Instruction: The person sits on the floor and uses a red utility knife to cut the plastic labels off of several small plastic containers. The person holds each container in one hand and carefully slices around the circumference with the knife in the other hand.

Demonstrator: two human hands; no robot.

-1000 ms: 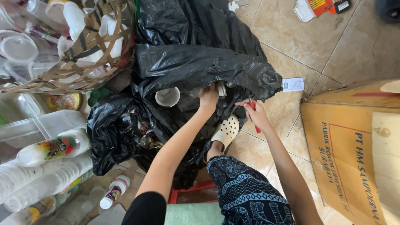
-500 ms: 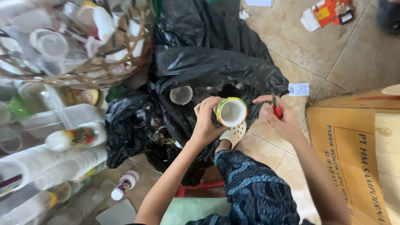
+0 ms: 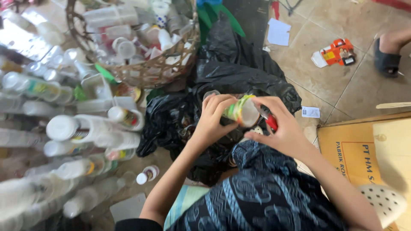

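while both hands grip one cup

as i watch, my left hand (image 3: 214,117) is wrapped round a green-labelled plastic cup (image 3: 240,111) above the black bag (image 3: 239,77); my right hand (image 3: 280,128) pinches its rim, fingers also closed on a red tool (image 3: 271,123).

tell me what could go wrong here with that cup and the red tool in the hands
1. The right hand holds a red-handled tool right beside the plastic cup; if it is a blade, which is not clear, a slip could nick the left hand in its grip on the cup.
2. The cup sits over the open black bag; loosened, it may drop back in.
3. The bottle pile at the left could roll if bumped.
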